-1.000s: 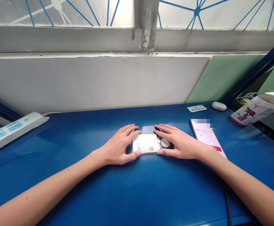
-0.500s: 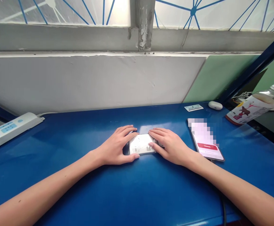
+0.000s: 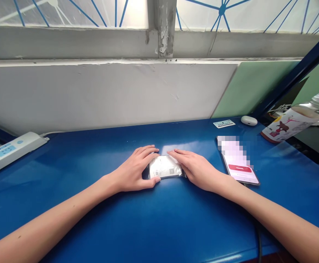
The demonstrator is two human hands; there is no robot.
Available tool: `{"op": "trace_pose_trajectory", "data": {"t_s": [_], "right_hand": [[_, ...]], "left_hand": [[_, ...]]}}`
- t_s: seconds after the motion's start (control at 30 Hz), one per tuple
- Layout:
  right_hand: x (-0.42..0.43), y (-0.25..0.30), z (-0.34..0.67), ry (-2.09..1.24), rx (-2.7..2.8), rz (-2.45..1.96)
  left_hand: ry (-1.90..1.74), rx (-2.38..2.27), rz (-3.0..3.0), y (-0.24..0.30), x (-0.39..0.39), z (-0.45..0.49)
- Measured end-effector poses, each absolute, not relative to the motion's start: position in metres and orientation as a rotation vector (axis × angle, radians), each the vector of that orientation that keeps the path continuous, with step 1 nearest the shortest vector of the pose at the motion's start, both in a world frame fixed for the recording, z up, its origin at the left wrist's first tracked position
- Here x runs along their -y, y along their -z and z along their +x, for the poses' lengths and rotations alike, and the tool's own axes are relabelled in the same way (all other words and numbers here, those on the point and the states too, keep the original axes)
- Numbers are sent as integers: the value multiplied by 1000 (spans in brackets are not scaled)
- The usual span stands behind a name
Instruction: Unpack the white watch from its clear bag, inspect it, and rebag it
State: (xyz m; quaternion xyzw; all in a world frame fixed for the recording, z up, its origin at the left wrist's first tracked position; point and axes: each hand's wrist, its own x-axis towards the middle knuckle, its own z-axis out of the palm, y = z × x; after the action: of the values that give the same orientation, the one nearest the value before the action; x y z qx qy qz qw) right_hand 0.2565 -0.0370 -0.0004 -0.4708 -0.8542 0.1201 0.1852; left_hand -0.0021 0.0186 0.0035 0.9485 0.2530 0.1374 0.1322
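A small flat device with a white label lies on the blue table in front of me. My left hand clasps its left end, thumb along the near edge and fingers over the far edge. My right hand lies over its right end, fingers together and pressed on it, hiding that part. Both forearms rest low over the table.
A phone with a lit pink screen lies right of my right hand, with a dark cable running toward me. Behind it are a small card, a white oval case and a tilted bottle. A white power strip sits far left.
My right hand has slid left over the device, covering the round metal part that showed at its right end. The left hand has kept its grip. The view has shifted slightly.
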Motion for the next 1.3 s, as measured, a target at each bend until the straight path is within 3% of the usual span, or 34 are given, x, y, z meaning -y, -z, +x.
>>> {"op": "trace_pose_trajectory", "data": {"t_s": [0.23, 0.47, 0.77, 1.3], "right_hand": [[28, 3, 272, -412, 2406, -1199], [21, -1, 284, -80, 2448, -1097], [27, -9, 279, -206, 2502, -1139], [27, -1, 276, -38, 2468, -1133]], "left_hand": [[-434, -731, 2740, -4, -18, -1], [-466, -828, 2739, -1, -19, -1], [-455, -808, 2744, -1, -18, -5], [-447, -794, 2735, 3, -19, -4]]}}
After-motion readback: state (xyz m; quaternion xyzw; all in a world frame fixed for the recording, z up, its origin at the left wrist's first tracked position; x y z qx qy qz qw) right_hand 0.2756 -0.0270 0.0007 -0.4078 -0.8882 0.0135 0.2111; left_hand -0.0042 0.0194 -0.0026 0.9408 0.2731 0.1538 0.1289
